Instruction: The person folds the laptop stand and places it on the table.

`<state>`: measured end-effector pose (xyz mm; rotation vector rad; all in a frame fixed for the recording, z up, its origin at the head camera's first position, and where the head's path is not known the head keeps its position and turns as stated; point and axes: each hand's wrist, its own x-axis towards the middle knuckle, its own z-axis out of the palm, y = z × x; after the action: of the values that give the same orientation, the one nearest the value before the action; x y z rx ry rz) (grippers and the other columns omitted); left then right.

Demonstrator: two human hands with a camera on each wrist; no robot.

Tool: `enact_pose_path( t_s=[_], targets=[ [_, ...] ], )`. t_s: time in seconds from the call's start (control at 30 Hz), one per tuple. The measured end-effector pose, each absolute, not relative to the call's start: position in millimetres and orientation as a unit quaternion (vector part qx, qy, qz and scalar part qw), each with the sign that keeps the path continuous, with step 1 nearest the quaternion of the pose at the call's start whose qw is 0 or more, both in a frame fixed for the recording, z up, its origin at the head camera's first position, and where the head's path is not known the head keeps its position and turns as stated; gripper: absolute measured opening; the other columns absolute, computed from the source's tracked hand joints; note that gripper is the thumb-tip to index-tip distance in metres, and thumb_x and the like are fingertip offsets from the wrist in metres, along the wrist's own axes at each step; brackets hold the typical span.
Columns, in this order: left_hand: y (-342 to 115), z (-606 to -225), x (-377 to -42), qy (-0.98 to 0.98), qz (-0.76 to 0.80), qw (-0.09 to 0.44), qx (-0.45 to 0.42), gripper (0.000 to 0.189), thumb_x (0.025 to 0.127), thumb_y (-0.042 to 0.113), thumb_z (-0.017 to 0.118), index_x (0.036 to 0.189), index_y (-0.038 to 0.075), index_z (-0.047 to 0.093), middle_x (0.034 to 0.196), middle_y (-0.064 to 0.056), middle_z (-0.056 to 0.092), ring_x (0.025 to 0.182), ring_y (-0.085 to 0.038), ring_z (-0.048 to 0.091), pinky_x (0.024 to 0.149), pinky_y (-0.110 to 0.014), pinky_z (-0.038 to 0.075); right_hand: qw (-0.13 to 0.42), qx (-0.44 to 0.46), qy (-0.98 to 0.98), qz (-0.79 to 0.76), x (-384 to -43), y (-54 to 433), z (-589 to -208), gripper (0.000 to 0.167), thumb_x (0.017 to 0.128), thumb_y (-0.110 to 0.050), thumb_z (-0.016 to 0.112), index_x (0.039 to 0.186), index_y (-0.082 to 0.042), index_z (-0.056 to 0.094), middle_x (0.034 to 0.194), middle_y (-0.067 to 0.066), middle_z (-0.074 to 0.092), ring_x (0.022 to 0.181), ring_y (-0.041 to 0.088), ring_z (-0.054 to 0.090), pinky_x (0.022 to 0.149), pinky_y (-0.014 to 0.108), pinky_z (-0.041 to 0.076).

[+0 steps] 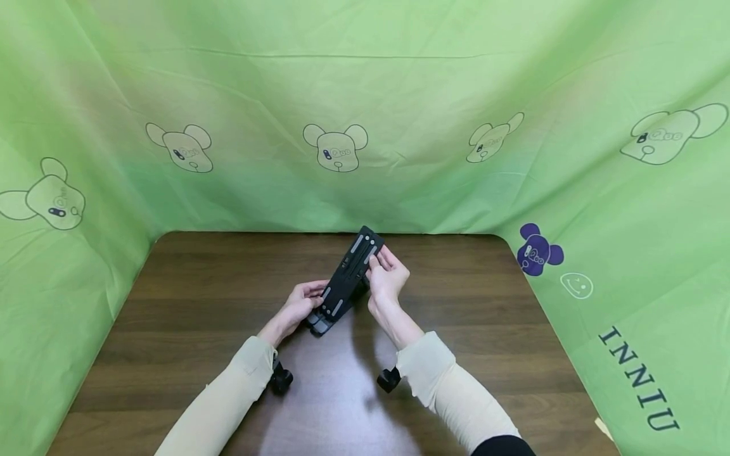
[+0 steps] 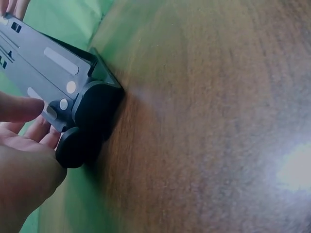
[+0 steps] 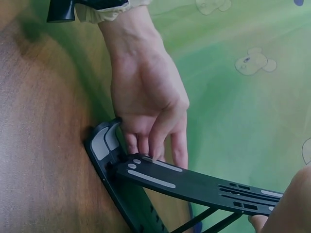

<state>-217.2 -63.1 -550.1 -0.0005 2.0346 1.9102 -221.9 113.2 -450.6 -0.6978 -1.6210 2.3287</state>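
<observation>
A black folding laptop stand with grey rubber strips is held tilted above the wooden table, or with its lower end against it; I cannot tell which. In the right wrist view the stand is partly unfolded, with thin struts between its upper plate and base. My left hand grips its near end, thumb on the plate beside a grey strip and fingers behind. At the far end, my right hand pinches the plate's edge between thumb and fingers. The left hand partly shows in the right wrist view.
The brown wooden table lies under both hands. A green curtain printed with bear heads surrounds its back and sides. Black wrist devices hang beneath the cream sleeves. Bright light reflects off the tabletop.
</observation>
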Motion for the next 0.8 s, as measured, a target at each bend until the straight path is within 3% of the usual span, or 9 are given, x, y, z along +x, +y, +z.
enact_pose_path(
  t_s=[0.3, 0.5, 0.8],
  targets=[
    [-67, -552, -226, 0.706, 0.680, 0.197, 0.025, 0.055, 0.099, -0.014, 0.051, 0.153, -0.013, 0.054, 0.150, -0.032, 0.065, 0.119, -0.014, 0.069, 0.092, -0.016, 0.054, 0.142, -0.235, -0.565, 0.778, -215, 111, -454, 0.045, 0.103, 0.009, 0.064, 0.147, 0.000, 0.068, 0.147, 0.027, 0.069, 0.118, 0.019, 0.070, 0.076, 0.020, 0.059],
    [-70, -550, -231, 0.716, 0.666, 0.206, 0.033, 0.055, 0.097, -0.014, 0.052, 0.152, -0.013, 0.055, 0.154, -0.032, 0.062, 0.125, -0.019, 0.067, 0.097, -0.017, 0.053, 0.155, -0.233, -0.562, 0.778, -212, 110, -456, 0.047, 0.102, 0.009, 0.064, 0.148, 0.001, 0.066, 0.148, 0.027, 0.068, 0.127, 0.026, 0.069, 0.083, 0.020, 0.061],
    [-75, -548, -236, 0.721, 0.651, 0.227, 0.068, 0.054, 0.098, -0.014, 0.053, 0.152, -0.016, 0.054, 0.152, -0.035, 0.061, 0.128, -0.019, 0.067, 0.093, -0.014, 0.053, 0.187, -0.221, -0.553, 0.781, -207, 110, -460, 0.040, 0.100, 0.014, 0.062, 0.138, 0.006, 0.071, 0.130, 0.028, 0.073, 0.094, 0.011, 0.072, 0.069, 0.018, 0.060]
  ],
)
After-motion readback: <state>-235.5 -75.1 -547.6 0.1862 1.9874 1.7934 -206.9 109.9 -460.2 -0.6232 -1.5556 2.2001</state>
